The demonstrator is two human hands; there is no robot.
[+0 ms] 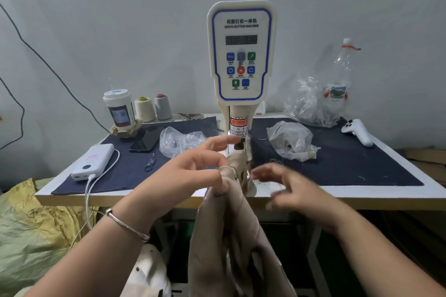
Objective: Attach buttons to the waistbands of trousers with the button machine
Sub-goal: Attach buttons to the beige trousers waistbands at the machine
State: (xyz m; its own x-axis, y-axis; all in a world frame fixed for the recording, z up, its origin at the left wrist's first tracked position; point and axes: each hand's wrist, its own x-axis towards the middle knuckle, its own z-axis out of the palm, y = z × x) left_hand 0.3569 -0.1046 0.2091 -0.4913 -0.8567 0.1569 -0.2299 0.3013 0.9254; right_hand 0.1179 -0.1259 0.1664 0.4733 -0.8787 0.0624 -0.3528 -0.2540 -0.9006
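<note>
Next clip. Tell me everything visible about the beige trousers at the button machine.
The beige trousers look like soft woven cloth, plain and unprinted. They hang in folds from the front edge of the table down out of the frame. Their top edge is bunched and lifted to the base of the button machine, under its warning label. The left hand pinches that top edge between thumb and fingertip. The right hand is blurred, fingers spread, just right of the cloth; contact cannot be told. No button is visible on them.

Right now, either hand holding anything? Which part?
Left hand pinches the beige trousers at the top edge, beside the button machine. Right hand is blurred, fingers spread, holding nothing.
</note>
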